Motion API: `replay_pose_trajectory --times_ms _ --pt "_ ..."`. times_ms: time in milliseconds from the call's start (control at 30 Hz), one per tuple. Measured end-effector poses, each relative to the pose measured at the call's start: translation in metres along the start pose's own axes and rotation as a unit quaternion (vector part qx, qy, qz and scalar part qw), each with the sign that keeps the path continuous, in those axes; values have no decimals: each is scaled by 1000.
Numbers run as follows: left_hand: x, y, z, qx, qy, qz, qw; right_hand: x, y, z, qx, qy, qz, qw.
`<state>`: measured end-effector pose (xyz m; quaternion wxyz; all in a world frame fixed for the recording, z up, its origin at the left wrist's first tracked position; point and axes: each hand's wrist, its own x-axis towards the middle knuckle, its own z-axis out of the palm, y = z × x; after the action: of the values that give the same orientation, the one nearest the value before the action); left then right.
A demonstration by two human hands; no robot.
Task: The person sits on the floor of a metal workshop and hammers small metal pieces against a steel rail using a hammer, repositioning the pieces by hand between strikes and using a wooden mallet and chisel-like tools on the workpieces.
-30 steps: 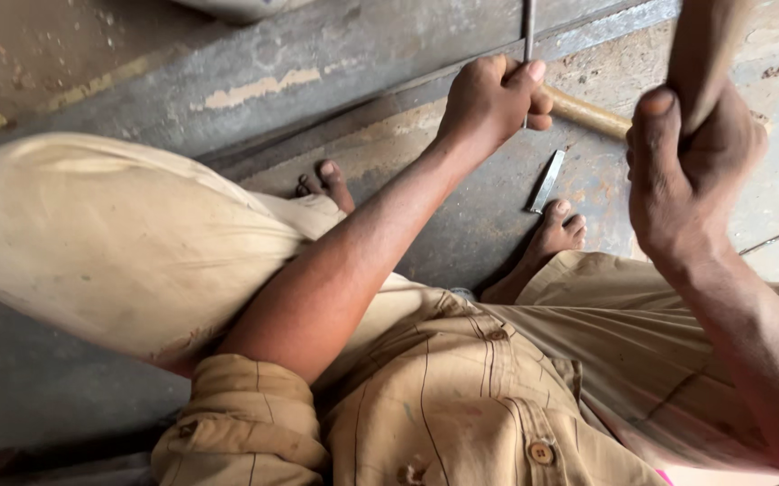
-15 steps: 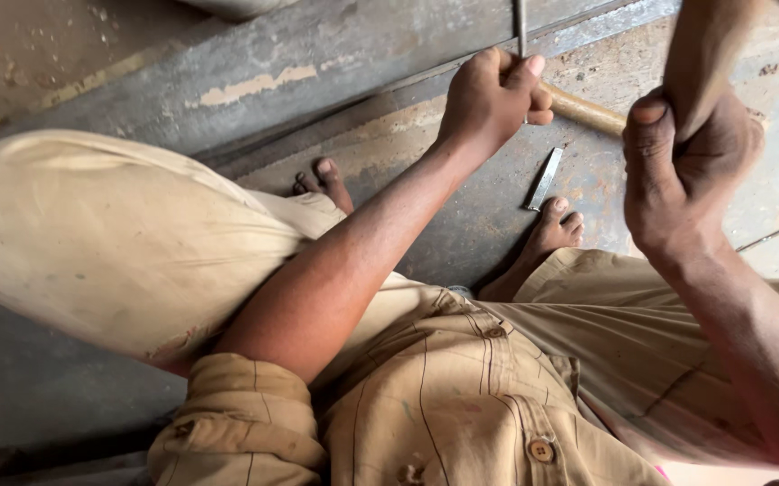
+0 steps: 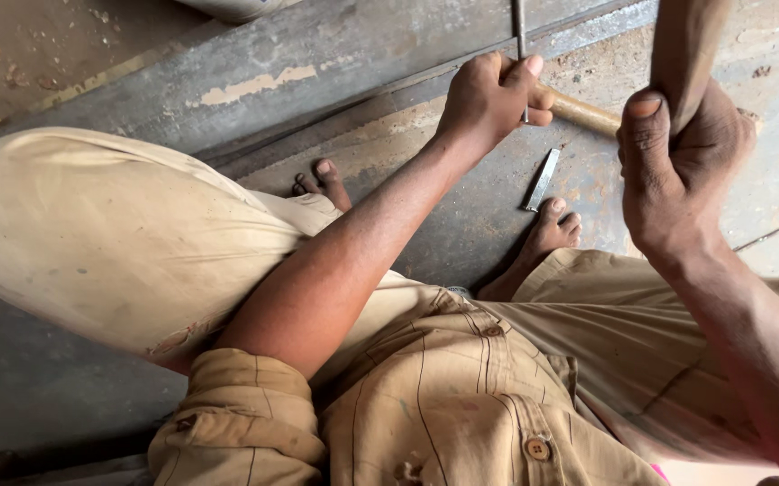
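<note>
The person squats barefoot on a rusty metal floor (image 3: 461, 225). Left hand (image 3: 488, 99): fingers wrapped tight around a thin steel rod (image 3: 519, 27), held upright. Right hand (image 3: 677, 162): fingers clenched around a wooden handle (image 3: 686, 45), raised to the right of the rod. A small flat metal chisel (image 3: 540, 180) lies on the floor just below the rod, near the toes.
</note>
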<state>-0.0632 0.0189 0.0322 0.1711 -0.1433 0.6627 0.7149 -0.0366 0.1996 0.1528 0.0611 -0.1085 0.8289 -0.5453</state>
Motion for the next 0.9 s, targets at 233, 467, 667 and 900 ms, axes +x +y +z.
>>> replay_pose_trajectory --times_ms 233,467,667,900 --pt "6 7 7 -103 -21 -20 994 6 5 10 -243 -67 305 918" --pt "-2 11 1 -56 0 -60 997 -2 8 -9 -11 1 16 1000" --pt "-4 23 3 -62 -14 -68 996 4 13 5 -198 -51 178 963" --pt "-5 16 3 -28 6 -61 998 -4 13 -5 7 16 74 997"
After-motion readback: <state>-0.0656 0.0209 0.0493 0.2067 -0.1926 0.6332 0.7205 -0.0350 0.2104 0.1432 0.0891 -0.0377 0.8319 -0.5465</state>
